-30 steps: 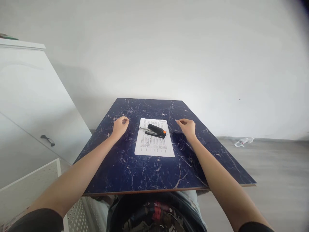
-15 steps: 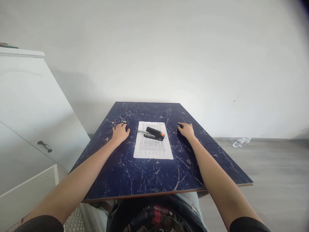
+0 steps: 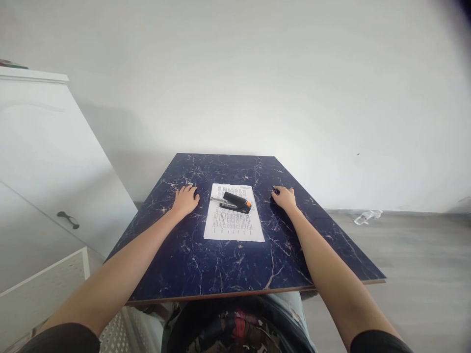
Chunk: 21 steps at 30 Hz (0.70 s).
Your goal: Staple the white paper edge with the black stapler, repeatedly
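Note:
My left hand lies palm down on the dark blue marbled table, fingers spread. Just beyond its fingertips is a small pale silvery piece, too small to name. To the other side, my right hand rests with curled fingers around a small black object, mostly hidden by them. Between the hands, a printed sheet of paper lies flat, possibly more than one sheet. On the paper sits a black stapler with an orange part, its jaws apart and a metal rod sticking out leftward. Neither hand touches it.
A white cabinet with a dark handle stands at the left, near a white perforated basket. The white wall rises behind the table. Clear crumpled plastic lies on the grey floor at right.
My left hand has shifted slightly right and its fingers sit a little nearer the small silvery piece. The right hand, paper and stapler stay in place.

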{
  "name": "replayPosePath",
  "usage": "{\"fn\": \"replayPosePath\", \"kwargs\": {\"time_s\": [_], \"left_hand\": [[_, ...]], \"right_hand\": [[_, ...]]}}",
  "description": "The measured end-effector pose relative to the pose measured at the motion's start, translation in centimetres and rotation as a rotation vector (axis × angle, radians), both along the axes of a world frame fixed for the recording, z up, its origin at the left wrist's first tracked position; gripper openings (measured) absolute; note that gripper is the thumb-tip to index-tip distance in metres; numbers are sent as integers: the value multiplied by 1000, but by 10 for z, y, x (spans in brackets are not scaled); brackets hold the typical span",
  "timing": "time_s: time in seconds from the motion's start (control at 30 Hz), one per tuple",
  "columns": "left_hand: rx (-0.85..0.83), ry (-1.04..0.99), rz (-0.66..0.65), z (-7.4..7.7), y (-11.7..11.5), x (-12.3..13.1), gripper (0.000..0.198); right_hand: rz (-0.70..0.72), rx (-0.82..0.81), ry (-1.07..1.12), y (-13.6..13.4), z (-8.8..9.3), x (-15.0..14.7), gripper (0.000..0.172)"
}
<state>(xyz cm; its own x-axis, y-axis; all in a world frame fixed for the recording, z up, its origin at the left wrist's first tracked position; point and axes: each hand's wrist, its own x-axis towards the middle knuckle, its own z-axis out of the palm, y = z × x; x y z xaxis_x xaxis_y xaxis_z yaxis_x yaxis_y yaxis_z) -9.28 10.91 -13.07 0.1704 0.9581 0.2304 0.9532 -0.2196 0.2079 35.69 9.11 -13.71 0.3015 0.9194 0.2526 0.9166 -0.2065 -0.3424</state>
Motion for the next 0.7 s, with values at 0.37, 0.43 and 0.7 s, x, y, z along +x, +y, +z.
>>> {"fn": "replayPosePath", "kwargs": {"time_s": [0.37,0.43,0.7], "left_hand": [[-139,47,-27,4,3,-2,61],[-95,47,-40,5,1,-2,58],[110,1,-31,11,-5,1,47]], "right_hand": [[-6,5,13,0,0,-1,53],[-5,5,15,0,1,-1,53],[-12,4,18,0,1,-1,52]]}}
